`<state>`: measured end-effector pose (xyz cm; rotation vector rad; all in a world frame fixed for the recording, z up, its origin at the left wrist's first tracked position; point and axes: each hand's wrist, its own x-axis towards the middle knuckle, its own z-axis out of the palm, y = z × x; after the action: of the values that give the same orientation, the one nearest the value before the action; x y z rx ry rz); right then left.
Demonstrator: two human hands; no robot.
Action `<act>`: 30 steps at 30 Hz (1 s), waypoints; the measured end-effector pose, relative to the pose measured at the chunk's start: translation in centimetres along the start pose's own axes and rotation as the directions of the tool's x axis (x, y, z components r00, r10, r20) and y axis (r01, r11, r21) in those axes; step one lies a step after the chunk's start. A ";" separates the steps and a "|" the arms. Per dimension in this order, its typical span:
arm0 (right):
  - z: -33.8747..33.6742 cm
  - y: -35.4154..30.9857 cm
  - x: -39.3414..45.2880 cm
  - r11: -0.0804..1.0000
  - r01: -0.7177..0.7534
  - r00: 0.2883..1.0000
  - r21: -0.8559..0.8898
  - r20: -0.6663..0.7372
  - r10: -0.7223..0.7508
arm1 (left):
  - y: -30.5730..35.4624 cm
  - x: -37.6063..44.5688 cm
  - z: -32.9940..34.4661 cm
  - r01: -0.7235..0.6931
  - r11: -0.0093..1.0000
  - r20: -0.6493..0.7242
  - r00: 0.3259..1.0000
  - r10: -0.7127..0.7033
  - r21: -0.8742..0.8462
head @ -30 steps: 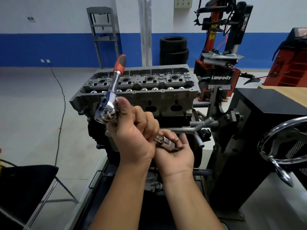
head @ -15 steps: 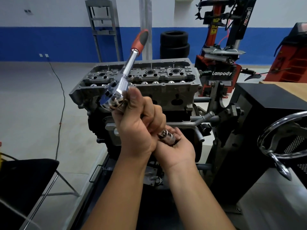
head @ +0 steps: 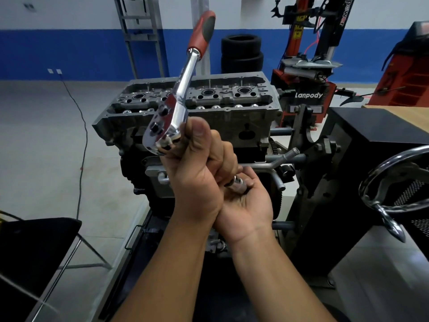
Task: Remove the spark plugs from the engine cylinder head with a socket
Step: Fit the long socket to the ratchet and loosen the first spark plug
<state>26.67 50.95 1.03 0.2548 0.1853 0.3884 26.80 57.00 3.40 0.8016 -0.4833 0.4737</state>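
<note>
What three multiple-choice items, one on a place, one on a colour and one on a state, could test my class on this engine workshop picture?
1. Where is the ratchet wrench?
A. Held up in front of the cylinder head
B. Lying on the floor
C. Resting on the stacked tyres

2. What colour is the ratchet's grip?
A. Yellow and white
B. Red and dark grey
C. All green

3. What is the right hand doing?
A. Hanging empty at the side
B. Pressing flat on the black cabinet
C. Holding a chrome socket piece

Answers: 1 A, the left hand grips its head end and the handle rises in front of the cylinder head. 2 B, the grip near the top of the picture is red with a dark grey inlay. 3 C, the chrome socket piece lies in its palm under curled fingers.
</note>
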 end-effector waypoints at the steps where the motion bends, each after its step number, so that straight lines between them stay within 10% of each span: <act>1: -0.2 0.1 0.0 1.000 -0.014 1.000 0.008 0.000 0.014 | 0.0 0.1 -0.3 0.014 1.000 0.004 1.000 -0.014 0.014; 12: -2.9 1.7 1.5 0.855 -0.242 0.945 -0.459 -0.313 0.100 | 1.6 0.6 -3.3 0.050 0.994 0.155 0.986 -0.065 0.096; 21: -4.9 1.2 0.5 0.717 -0.137 0.934 -0.684 -0.330 -0.136 | 4.7 1.3 -3.7 0.172 0.982 0.252 0.950 -0.187 0.082; 23: -3.7 1.2 -0.5 0.421 -0.008 0.965 -0.907 -0.117 -0.233 | 5.8 2.0 -3.0 0.191 0.977 0.290 0.934 -0.209 0.089; 26: -2.2 0.0 -1.9 -0.392 0.335 0.932 -0.857 0.364 0.000 | 6.4 3.0 -2.1 0.244 0.960 0.279 0.920 -0.274 0.138; 30: 0.0 -0.4 -1.9 -0.503 0.520 0.838 -0.690 0.527 0.144 | 6.8 5.0 -0.4 0.285 0.956 0.348 0.892 -0.289 0.065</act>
<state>25.06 49.85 1.20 -1.7090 -0.6585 -0.1363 26.94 62.45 9.81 0.9590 -0.6833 0.0525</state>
